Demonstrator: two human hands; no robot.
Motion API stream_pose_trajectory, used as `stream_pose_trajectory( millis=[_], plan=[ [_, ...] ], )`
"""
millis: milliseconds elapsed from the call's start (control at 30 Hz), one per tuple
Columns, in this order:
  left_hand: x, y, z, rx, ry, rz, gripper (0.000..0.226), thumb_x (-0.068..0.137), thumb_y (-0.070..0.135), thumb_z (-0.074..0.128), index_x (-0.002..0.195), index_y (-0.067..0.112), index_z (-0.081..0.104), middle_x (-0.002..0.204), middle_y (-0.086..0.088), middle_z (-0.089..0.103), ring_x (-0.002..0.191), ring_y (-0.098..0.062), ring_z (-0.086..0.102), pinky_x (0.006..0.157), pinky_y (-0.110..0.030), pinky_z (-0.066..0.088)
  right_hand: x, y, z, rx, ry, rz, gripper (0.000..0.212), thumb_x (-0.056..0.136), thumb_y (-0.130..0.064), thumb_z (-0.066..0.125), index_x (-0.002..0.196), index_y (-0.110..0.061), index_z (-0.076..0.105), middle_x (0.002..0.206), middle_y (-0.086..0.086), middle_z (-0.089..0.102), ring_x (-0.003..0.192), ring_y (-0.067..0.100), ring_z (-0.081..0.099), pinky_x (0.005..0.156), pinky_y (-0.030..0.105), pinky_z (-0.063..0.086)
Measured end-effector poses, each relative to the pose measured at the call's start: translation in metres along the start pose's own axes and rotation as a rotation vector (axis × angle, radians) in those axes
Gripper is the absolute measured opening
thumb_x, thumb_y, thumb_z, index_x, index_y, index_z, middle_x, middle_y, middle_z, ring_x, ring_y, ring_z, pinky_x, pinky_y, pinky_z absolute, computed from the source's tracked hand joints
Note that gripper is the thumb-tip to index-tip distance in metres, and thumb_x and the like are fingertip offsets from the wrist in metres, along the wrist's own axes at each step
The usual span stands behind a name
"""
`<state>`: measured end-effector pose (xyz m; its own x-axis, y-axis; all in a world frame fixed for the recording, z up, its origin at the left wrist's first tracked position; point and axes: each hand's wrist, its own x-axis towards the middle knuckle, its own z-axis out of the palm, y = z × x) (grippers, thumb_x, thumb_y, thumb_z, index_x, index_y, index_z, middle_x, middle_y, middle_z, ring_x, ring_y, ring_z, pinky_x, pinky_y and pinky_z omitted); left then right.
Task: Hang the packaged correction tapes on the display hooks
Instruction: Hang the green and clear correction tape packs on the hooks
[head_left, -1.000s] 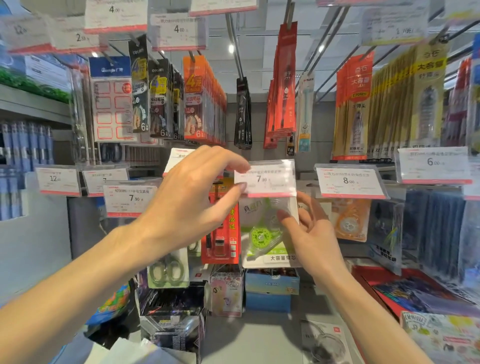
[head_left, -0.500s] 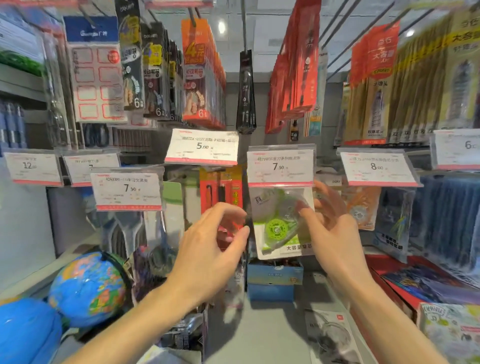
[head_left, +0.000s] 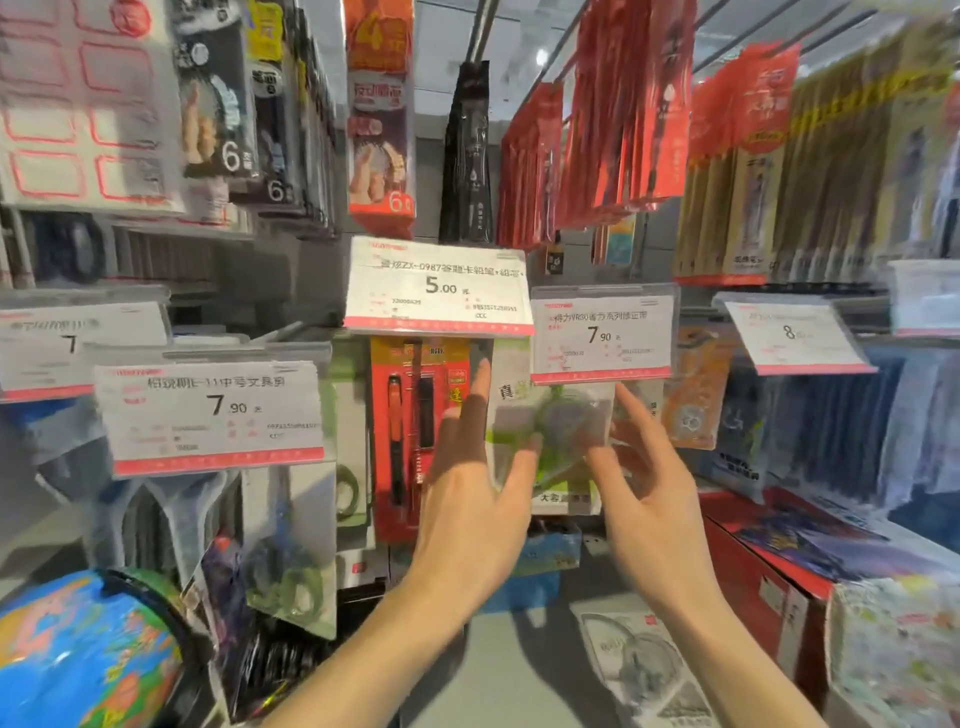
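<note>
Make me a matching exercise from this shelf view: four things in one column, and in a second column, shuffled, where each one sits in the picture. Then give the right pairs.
Things:
1. globe
2. 5.00 price tag
3. correction tape pack
4. red pen pack

Places:
A. hanging under the 7.90 tag, between the two hands
B. bottom left corner
C. just left of the left hand, under the 5.00 tag
D. upper centre, above the red pen pack

Pairs: 1-B, 2-D, 3-A, 4-C. The right hand is on the other side of the tape pack.
</note>
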<state>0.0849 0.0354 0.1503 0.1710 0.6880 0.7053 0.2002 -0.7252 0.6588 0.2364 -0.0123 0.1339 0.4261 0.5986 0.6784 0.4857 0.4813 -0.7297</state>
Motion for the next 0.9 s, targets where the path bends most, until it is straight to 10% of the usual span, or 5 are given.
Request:
stream_pose_trajectory(
  millis=[100, 333, 567, 700, 900],
  plan=[
    [0.007, -0.007, 0.007, -0.016, 0.02, 0.01, 0.081, 0.1, 0.033, 0.063, 0.154, 0.06, 0.009, 0.161, 0.019, 0.029, 0.137, 0.016, 0.035, 0.111, -0.011, 0.03, 0.013, 0.001, 0.006, 0.008, 0.003, 0.003, 0.052, 0.101, -0.039, 0.061, 0.151, -0.041, 0.044, 0.145, -0.021, 0.056, 0.121, -0.021, 0.052, 0.085, -0.005, 0.042],
    [0.025, -0.018, 0.023, -0.061, 0.005, -0.096, 0.075, 0.102, 0.035, 0.059, 0.16, 0.049, 0.013, 0.167, 0.01, 0.028, 0.153, -0.012, 0.03, 0.123, -0.038, 0.03, 0.043, 0.021, 0.015, 0.017, -0.053, 0.011, 0.055, 0.102, -0.037, 0.061, 0.154, -0.034, 0.044, 0.146, -0.011, 0.06, 0.127, 0.011, 0.061, 0.099, 0.024, 0.052],
    [0.032, -0.024, 0.029, -0.023, -0.009, -0.118, 0.068, 0.103, 0.037, 0.055, 0.16, 0.042, 0.019, 0.167, 0.012, 0.029, 0.149, -0.012, 0.035, 0.117, -0.027, 0.032, 0.055, 0.034, 0.017, 0.058, -0.116, 0.033, 0.051, 0.102, -0.039, 0.06, 0.151, -0.034, 0.046, 0.138, -0.012, 0.064, 0.119, -0.005, 0.062, 0.083, -0.002, 0.047],
    [0.024, -0.026, 0.027, -0.104, -0.037, -0.173, 0.075, 0.101, 0.034, 0.062, 0.158, 0.05, 0.016, 0.168, 0.018, 0.025, 0.15, -0.014, 0.037, 0.121, -0.045, 0.036, 0.046, 0.036, 0.008, 0.069, -0.159, 0.14, 0.039, 0.098, -0.05, 0.061, 0.134, -0.056, 0.047, 0.116, -0.024, 0.065, 0.098, -0.021, 0.062, 0.069, 0.002, 0.049],
    [-0.001, -0.032, 0.013, -0.099, -0.027, -0.17, 0.059, 0.098, 0.024, 0.066, 0.148, 0.037, 0.038, 0.115, 0.024, 0.057, 0.087, 0.014, 0.062, 0.069, -0.007, 0.052, 0.031, 0.033, -0.012, 0.054, -0.063, 0.132, 0.022, 0.1, -0.025, 0.066, 0.122, -0.029, 0.068, 0.11, -0.003, 0.075, 0.098, 0.001, 0.071, 0.089, 0.027, 0.061]
  ],
)
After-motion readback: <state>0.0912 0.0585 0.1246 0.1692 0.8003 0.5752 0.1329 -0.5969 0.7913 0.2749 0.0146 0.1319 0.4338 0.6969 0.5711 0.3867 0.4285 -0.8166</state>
